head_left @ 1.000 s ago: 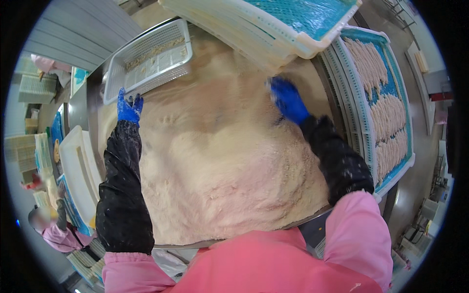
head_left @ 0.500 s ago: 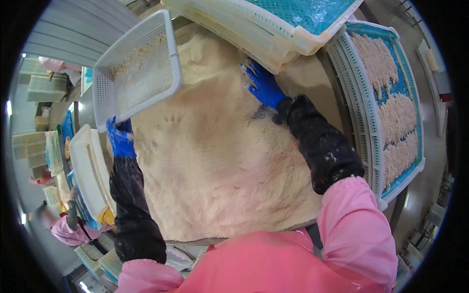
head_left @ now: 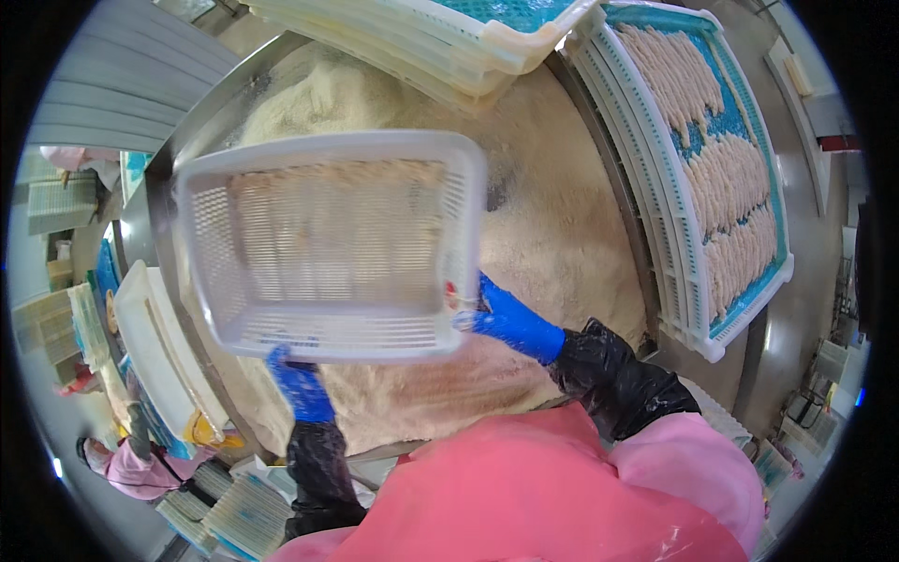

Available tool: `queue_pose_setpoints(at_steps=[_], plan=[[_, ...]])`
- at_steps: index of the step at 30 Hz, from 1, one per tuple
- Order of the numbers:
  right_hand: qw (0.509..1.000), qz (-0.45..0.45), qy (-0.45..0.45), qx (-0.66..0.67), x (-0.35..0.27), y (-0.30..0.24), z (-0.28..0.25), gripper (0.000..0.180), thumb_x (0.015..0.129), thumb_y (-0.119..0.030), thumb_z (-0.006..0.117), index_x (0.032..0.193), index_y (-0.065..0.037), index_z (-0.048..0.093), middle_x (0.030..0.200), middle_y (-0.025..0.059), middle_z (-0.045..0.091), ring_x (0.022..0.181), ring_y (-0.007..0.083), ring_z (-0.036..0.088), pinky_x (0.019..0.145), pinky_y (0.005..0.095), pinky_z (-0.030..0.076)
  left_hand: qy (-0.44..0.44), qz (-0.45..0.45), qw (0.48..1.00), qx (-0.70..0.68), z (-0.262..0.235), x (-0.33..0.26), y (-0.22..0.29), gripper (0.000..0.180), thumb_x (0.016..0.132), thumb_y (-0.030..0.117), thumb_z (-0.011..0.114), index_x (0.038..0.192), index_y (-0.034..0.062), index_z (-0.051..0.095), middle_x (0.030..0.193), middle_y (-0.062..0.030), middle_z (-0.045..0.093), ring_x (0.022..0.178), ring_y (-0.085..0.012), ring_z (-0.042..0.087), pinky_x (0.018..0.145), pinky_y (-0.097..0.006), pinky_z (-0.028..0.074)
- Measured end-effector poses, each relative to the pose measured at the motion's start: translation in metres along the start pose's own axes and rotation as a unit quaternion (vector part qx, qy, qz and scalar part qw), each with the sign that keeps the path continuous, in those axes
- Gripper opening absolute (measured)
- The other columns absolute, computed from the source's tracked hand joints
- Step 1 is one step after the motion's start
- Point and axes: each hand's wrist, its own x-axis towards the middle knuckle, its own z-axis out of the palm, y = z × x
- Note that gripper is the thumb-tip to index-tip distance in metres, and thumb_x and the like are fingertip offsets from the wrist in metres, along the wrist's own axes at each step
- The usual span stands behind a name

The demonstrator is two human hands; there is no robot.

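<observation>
We have the white basket over the pale powder, motion-blurred, crumbs clinging inside along its far side. Our left hand, blue-gloved, holds its near rim, finger detail partly hidden; our right hand, same glove, grips the right side by the near corner. Powder covers the metal table. To our right, stacked trays, top one bearing rows of pale strips. Beyond the basket, more stacked trays. Far left, a co-worker in pink.
</observation>
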Motion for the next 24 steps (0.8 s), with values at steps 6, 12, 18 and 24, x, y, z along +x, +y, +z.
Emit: queue_pose_setpoints(at_steps=[6,12,18,24], plan=[[0.988,-0.034,0.119,-0.094,-0.015,0.038,-0.039,0.054,0.085,-0.010,0.065,0.134,-0.002,0.044,0.112,0.0103,0.062,0.101,0.0143,0.057,0.088,0.0319,0.048,-0.033,-0.014,0.998,0.059,0.059,-0.024,0.004,0.053,0.084,0.012,0.062,0.133,0.0084,0.043,0.120,-0.0094,0.054,0.106,-0.0235,0.056,0.092,-0.036,0.047],[0.937,-0.100,0.075,-0.326,0.003,-0.029,-0.073,0.049,0.086,-0.012,0.063,0.131,-0.001,0.048,0.117,0.0162,0.063,0.107,0.0194,0.059,0.092,0.0352,0.047,-0.177,-0.034,0.924,0.337,0.051,0.050,0.042,0.055,0.084,0.011,0.066,0.134,-0.0020,0.045,0.122,-0.0099,0.058,0.105,-0.0198,0.057,0.093,-0.031,0.045],[0.602,-0.315,0.309,-0.665,0.035,-0.004,-0.209,0.045,0.087,-0.016,0.059,0.130,-0.007,0.052,0.133,0.0158,0.052,0.123,0.0360,0.047,0.104,0.0449,0.035,-0.132,-0.021,0.947,0.291,0.016,0.078,0.044,0.048,0.085,0.005,0.063,0.131,0.0002,0.049,0.115,-0.0092,0.060,0.103,-0.0214,0.060,0.085,-0.035,0.052],[0.885,-0.239,-0.012,-0.400,0.022,0.052,-0.119,0.034,0.094,-0.016,0.055,0.125,-0.004,0.056,0.129,0.0148,0.056,0.120,0.0298,0.052,0.105,0.0405,0.036,-0.081,-0.035,0.971,0.223,-0.031,0.065,0.060,0.051,0.085,0.003,0.062,0.133,-0.0017,0.046,0.124,-0.0105,0.055,0.109,-0.0229,0.056,0.094,-0.036,0.046]])
